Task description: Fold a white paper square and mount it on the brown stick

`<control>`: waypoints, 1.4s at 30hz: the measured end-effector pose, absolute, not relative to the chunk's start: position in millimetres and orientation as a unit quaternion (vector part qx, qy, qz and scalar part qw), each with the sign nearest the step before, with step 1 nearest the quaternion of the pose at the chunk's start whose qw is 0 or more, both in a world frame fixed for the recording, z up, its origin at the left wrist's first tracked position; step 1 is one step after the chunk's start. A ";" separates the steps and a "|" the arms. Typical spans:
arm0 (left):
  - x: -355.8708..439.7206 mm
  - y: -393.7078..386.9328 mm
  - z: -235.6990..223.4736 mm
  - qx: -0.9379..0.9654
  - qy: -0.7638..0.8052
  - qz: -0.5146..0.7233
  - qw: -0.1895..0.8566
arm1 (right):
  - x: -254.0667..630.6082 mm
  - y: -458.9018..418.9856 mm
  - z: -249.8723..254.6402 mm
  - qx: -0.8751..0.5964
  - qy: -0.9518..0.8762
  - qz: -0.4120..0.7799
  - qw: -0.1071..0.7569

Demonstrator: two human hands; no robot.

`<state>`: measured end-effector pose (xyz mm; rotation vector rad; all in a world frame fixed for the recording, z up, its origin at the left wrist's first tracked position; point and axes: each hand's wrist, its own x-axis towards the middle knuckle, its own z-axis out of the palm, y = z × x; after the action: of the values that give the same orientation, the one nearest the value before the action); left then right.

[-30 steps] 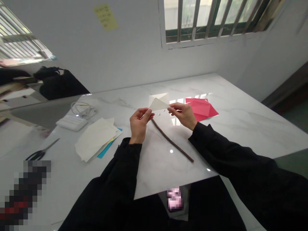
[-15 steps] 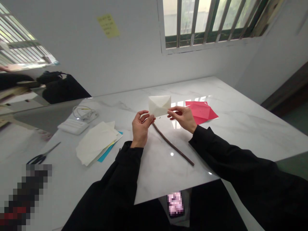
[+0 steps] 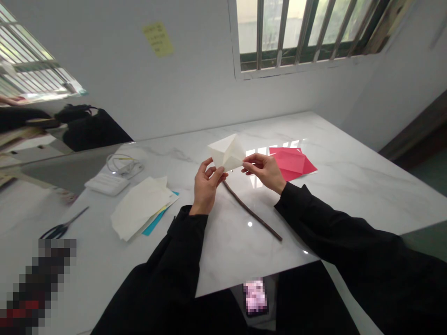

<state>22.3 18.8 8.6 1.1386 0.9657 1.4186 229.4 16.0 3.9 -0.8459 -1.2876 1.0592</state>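
A cream folded paper (image 3: 226, 151) is held up above the table between my two hands, its top flap standing partly raised. My left hand (image 3: 205, 188) pinches its lower left edge between thumb and fingers. At the lower right corner, my right hand (image 3: 266, 170) grips the paper with thumb and fingertips. Below the hands a thin dark brown stick (image 3: 253, 213) lies slantwise on the white marbled table (image 3: 230, 260); its far end is hidden behind my left hand. Red paper sheets (image 3: 291, 163) lie just beyond my right hand.
To the left lie cream and blue papers (image 3: 141, 204), a white box-like device (image 3: 106, 184) with a coiled cable (image 3: 122, 164), and scissors (image 3: 64, 226). A phone (image 3: 255, 297) rests on my lap below the table edge. A barred window (image 3: 296, 32) is in the wall behind.
The paper's flap has lifted and the paper has tilted, its peak now higher. My left hand has shifted very slightly to the right. My right hand has barely moved.
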 end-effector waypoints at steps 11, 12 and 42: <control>18.4 17.7 14.7 0.582 0.408 0.586 0.390 | 233.1 18.9 3.9 -0.371 -0.521 0.476 0.604; 18.8 18.2 13.7 0.577 0.414 0.589 0.386 | 233.3 19.0 3.7 -0.369 -0.524 0.479 0.599; 15.9 19.5 16.4 0.437 0.372 0.586 0.572 | 230.3 16.5 1.5 -0.369 -0.556 0.491 0.559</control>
<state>15.9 19.5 16.4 1.0250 0.8717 1.3747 230.3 16.5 1.5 -0.8702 -1.3120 1.1585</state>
